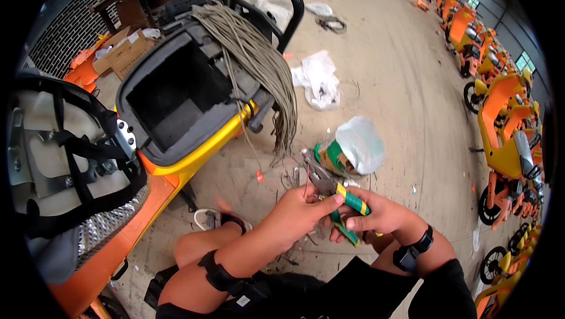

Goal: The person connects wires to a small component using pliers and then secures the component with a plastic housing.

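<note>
Both my hands meet low in the middle of the head view. My right hand (379, 212) is closed round the green-and-yellow handles of a pair of pliers (353, 201). The metal jaws of the pliers point up and to the left, beside my left hand's fingers. My left hand (303, 216) is pinched on a thin reddish wire (306, 179) that sticks up from it, and its thumb lies against the pliers. Whether the jaws bite on the wire, I cannot tell. Just beyond stands a green tub (334, 155) with a silvery sheet (360, 142) over it.
To my left stands an orange-yellow scooter frame (200, 157) with an open black compartment (176, 92). A bundle of grey cords (253, 54) drapes over it. White plastic bags (321, 80) lie on the floor. Rows of orange scooters (503, 125) line the right. A cardboard box (126, 54) sits far left.
</note>
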Available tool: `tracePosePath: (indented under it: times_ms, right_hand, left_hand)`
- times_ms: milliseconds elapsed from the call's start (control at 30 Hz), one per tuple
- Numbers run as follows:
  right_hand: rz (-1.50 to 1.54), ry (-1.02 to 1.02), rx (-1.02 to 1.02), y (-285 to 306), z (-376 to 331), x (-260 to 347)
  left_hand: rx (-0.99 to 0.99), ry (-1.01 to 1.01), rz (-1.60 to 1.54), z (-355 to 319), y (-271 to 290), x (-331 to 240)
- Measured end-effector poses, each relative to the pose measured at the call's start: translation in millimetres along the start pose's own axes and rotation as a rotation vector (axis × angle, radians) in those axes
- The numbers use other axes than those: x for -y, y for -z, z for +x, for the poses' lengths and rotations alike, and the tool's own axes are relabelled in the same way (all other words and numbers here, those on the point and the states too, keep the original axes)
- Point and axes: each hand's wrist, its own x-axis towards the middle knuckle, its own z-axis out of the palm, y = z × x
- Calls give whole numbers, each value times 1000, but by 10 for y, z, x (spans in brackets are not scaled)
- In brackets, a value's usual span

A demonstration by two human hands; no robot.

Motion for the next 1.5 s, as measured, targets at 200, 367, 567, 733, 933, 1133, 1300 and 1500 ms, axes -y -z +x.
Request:
tracePosePath:
  times_ms: [200,367,567,733,933,1133,1300,1500]
  right_hand:
    - [-160,-128,89,144,210,14]
    - [-525,49,-136,76,253,-176]
    - [-618,162,-253,50,307,-102]
    - [-1095,355,-615,-151,408,-217]
    - [-1563,652,-818,-172,608,-258]
    - [-1657,556,-960,14,783,-255]
    - [-1657,472,-1127,357,820,-75]
    - [-1634,327,-1099,519,1063,-205]
  left_hand:
    - [-182,-51,92,163,-36,284]
    - [-306,-170,91,273,-104,384]
    - [-463,-228,322,249,-89,246]
    - [-646,-255,447,278,-123,109]
    - [-630,-269,381,437,-110,166]
    - [-509,-332,381,614,13,277]
    - [-477,-341,172,554,-63,113]
    - [-410,-137,-314,467,6,-92]
